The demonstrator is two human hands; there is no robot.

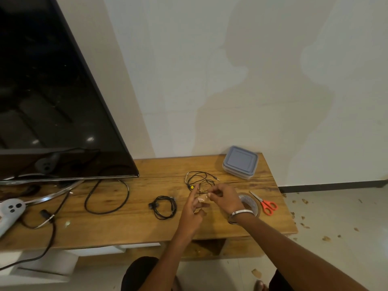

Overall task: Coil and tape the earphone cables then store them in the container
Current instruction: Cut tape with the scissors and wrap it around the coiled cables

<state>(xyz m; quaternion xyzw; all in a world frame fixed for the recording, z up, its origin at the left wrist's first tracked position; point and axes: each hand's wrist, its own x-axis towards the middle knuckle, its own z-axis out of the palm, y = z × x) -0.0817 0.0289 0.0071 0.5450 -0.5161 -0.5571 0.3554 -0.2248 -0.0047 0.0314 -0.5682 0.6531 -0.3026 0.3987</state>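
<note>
On the wooden table (136, 223), a coiled black earphone cable (164, 207) lies left of the hands. The left hand (192, 213) holds a strip of brown tape (202, 200), index finger extended. The right hand (225, 199) pinches the loose earphone cable (199, 179) just beyond. Right of them sit the tape roll (251, 203), orange scissors (266, 204) and, farther back, the lidded container (240, 161).

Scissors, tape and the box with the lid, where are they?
scissors (269, 206), head view, on the orange handles.
tape roll (252, 203), head view, on the roll's top edge beside the wrist.
container (240, 161), head view, on the middle of its closed lid.
</note>
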